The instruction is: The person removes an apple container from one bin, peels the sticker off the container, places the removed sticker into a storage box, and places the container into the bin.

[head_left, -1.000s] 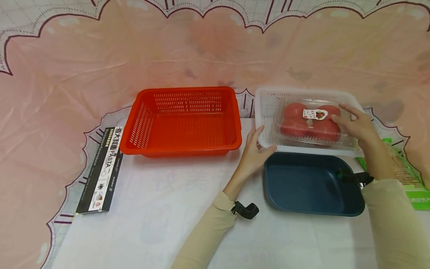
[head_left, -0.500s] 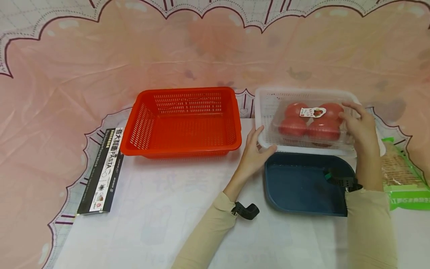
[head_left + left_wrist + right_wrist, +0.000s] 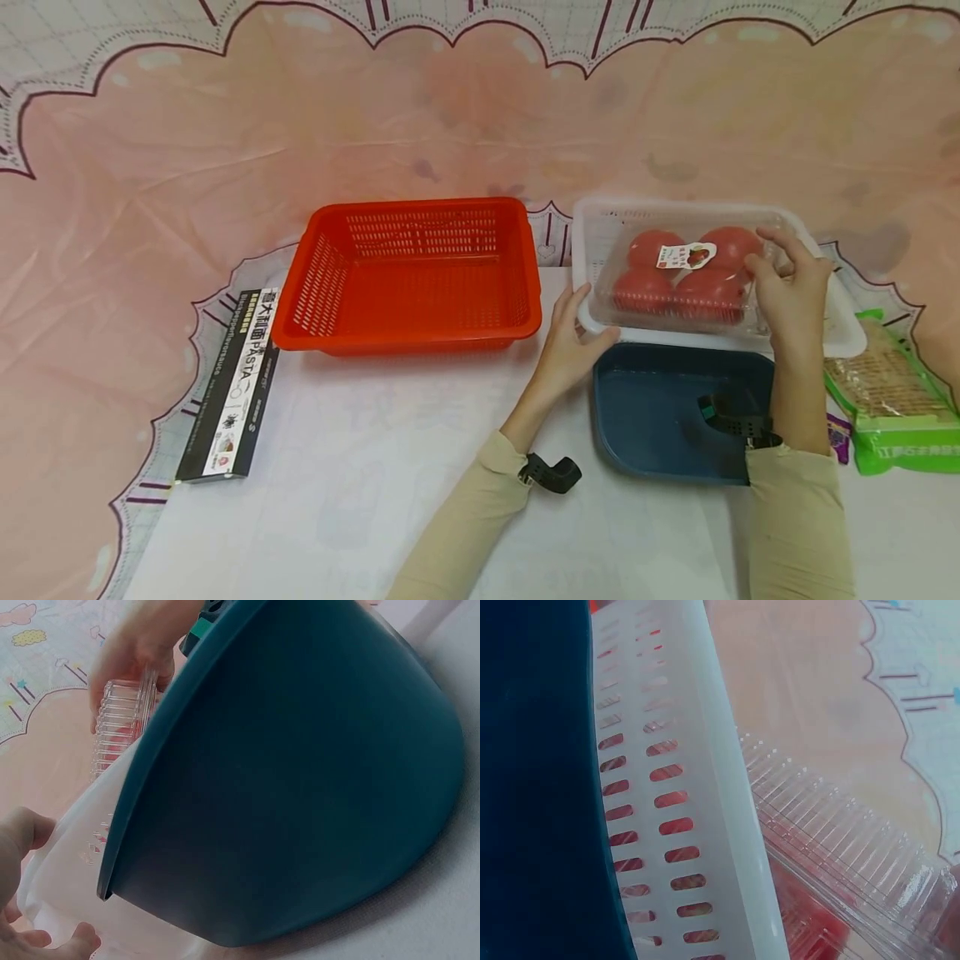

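Observation:
My right hand (image 3: 795, 287) grips the right end of a clear plastic box of tomatoes (image 3: 682, 285), which has a small white label on top. The box sits tilted in a white slotted basket (image 3: 592, 237); the right wrist view shows its ribbed side (image 3: 840, 810) rising above the basket's rim (image 3: 731, 772). At the basket's front left corner, my left hand (image 3: 564, 354) holds the rim, thumb along the front and fingers on the left side. Just in front of the basket is a dark blue tub (image 3: 652, 425), partly covered by my right forearm.
An orange-red slotted basket (image 3: 420, 304) stands to the left, with a black and white pasta box (image 3: 228, 387) beside it. On the right lie a green and clear food bag (image 3: 900, 408) and a small purple packet (image 3: 840, 437). A patterned cloth (image 3: 450, 108) hangs behind.
My right hand has shifted the tomato box slightly left within the white basket. The right forearm has swung left, uncovering the food bag and purple packet. My left hand has stayed in place.

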Motion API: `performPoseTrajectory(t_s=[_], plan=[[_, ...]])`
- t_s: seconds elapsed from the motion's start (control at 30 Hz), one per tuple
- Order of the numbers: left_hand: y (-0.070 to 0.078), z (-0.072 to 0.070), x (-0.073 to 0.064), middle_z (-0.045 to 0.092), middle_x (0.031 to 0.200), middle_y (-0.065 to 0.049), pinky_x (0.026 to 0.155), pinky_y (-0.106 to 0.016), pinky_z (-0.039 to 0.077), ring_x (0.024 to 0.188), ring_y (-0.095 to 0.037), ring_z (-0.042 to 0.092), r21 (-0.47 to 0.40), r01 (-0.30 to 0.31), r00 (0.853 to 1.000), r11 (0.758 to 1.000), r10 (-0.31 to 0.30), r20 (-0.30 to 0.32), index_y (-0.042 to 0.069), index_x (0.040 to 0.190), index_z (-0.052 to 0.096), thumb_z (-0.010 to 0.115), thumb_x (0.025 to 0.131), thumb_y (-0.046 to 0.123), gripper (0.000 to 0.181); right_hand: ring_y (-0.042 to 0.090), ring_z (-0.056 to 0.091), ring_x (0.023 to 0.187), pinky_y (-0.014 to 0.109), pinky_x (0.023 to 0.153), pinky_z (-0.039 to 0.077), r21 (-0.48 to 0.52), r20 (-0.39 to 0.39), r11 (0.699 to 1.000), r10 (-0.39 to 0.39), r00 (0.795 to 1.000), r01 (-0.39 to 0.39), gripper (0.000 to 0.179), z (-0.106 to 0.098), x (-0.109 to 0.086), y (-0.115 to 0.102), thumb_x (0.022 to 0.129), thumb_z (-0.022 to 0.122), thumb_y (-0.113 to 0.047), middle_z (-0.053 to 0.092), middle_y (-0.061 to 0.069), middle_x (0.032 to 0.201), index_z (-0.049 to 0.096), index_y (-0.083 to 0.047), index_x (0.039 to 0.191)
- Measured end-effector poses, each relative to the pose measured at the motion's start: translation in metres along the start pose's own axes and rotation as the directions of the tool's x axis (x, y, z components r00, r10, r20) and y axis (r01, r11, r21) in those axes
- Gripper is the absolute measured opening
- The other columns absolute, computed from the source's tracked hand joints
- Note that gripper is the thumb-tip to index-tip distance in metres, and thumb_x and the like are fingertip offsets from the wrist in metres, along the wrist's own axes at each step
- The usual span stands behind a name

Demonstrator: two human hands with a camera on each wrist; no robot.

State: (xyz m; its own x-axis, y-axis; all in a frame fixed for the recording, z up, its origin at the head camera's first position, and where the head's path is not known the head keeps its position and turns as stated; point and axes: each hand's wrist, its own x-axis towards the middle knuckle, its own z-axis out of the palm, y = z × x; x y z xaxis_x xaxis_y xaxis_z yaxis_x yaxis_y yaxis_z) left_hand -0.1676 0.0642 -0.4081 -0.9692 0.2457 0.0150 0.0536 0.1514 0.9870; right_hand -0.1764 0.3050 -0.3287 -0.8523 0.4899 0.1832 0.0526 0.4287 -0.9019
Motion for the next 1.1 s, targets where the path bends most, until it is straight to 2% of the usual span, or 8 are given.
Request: performPoseTrajectory(t_s=[0.3, 0.43, 0.5, 0.53, 0.63, 0.67, 0.73, 1.1], plan=[[-0.003, 0.000, 0.001, 0.016, 0.162, -0.001, 0.110, -0.037, 0.042, 0.134, -0.025, 0.046, 0.014, 0.009, 1.000, 1.000, -0.009, -0.012, 0.025, 0.152, 0.031, 0.069, 0.088, 0.029, 0.074, -0.002, 0.031, 0.043, 0.013, 0.041, 0.028, -0.069, -0.016, 0.998, 0.016, 1.000, -0.017, 0.040, 0.001, 0.000, 0.000, 0.094, 0.057, -0.020, 0.028, -0.001, 0.115, 0.059, -0.016, 0.134], [-0.003, 0.000, 0.001, 0.016, 0.162, 0.000, 0.110, -0.036, 0.043, 0.133, -0.025, 0.047, 0.006, 0.013, 1.000, 1.000, -0.013, -0.013, 0.024, 0.152, 0.031, 0.069, 0.088, 0.029, 0.074, -0.002, 0.031, 0.043, 0.012, 0.041, 0.027, -0.019, 0.010, 0.999, 0.027, 1.000, -0.027, 0.041, 0.000, 0.004, 0.000, 0.094, 0.056, -0.017, 0.029, 0.014, 0.138, 0.058, -0.014, 0.135], [-0.003, 0.000, 0.001, 0.016, 0.162, 0.000, 0.109, -0.036, 0.043, 0.133, -0.025, 0.047, 0.004, 0.017, 1.000, 1.000, -0.017, -0.011, 0.024, 0.152, 0.031, 0.069, 0.088, 0.029, 0.074, -0.002, 0.030, 0.042, 0.012, 0.040, 0.026, -0.014, 0.037, 1.000, 0.028, 0.999, -0.027, 0.043, -0.001, 0.005, 0.000, 0.095, 0.054, -0.016, 0.016, 0.027, 0.151, 0.056, -0.014, 0.138], [-0.003, 0.000, 0.000, 0.016, 0.162, 0.000, 0.109, -0.036, 0.043, 0.133, -0.025, 0.047, 0.005, 0.019, 1.000, 1.000, -0.019, -0.010, 0.025, 0.152, 0.031, 0.069, 0.088, 0.029, 0.075, -0.002, 0.029, 0.041, 0.013, 0.040, 0.026, -0.019, 0.042, 1.000, 0.021, 0.999, -0.021, 0.042, -0.002, 0.006, 0.000, 0.095, 0.055, -0.016, 0.026, 0.031, 0.147, 0.056, -0.014, 0.137], [-0.003, 0.000, 0.000, 0.016, 0.162, 0.000, 0.109, -0.036, 0.043, 0.134, -0.025, 0.047, 0.008, 0.020, 1.000, 1.000, -0.020, -0.008, 0.025, 0.152, 0.031, 0.069, 0.088, 0.029, 0.074, -0.001, 0.027, 0.037, 0.015, 0.038, 0.026, -0.061, 0.052, 0.998, -0.021, 0.998, 0.024, 0.042, -0.003, 0.010, -0.001, 0.095, 0.055, -0.015, 0.067, 0.007, 0.094, 0.056, -0.012, 0.137], [-0.003, 0.000, 0.000, 0.016, 0.162, 0.000, 0.109, -0.036, 0.043, 0.134, -0.026, 0.047, 0.009, 0.018, 1.000, 1.000, -0.018, -0.006, 0.025, 0.152, 0.030, 0.069, 0.088, 0.029, 0.074, 0.000, 0.027, 0.036, 0.016, 0.037, 0.026, -0.071, 0.057, 0.997, -0.035, 0.998, 0.039, 0.042, -0.003, 0.011, -0.001, 0.095, 0.056, -0.015, 0.060, -0.004, 0.067, 0.057, -0.012, 0.136], [-0.003, 0.000, 0.000, 0.016, 0.162, 0.000, 0.109, -0.036, 0.043, 0.134, -0.025, 0.047, 0.008, 0.012, 1.000, 1.000, -0.012, -0.006, 0.024, 0.152, 0.030, 0.069, 0.088, 0.028, 0.074, 0.001, 0.025, 0.034, 0.017, 0.036, 0.025, -0.089, 0.061, 0.994, -0.062, 0.996, 0.067, 0.041, -0.004, 0.014, 0.000, 0.094, 0.057, -0.015, 0.029, -0.016, 0.043, 0.058, -0.011, 0.135], [-0.001, 0.000, 0.001, 0.016, 0.162, -0.001, 0.108, -0.038, 0.044, 0.133, -0.027, 0.047, 0.007, -0.005, 1.000, 1.000, 0.005, -0.004, 0.024, 0.152, 0.030, 0.069, 0.088, 0.028, 0.074, 0.000, 0.030, 0.053, 0.016, 0.047, 0.028, -0.082, 0.163, 0.996, -0.017, 0.987, 0.031, 0.044, -0.013, 0.034, 0.007, 0.095, 0.059, -0.019, 0.036, -0.018, 0.067, 0.054, -0.017, 0.139]])
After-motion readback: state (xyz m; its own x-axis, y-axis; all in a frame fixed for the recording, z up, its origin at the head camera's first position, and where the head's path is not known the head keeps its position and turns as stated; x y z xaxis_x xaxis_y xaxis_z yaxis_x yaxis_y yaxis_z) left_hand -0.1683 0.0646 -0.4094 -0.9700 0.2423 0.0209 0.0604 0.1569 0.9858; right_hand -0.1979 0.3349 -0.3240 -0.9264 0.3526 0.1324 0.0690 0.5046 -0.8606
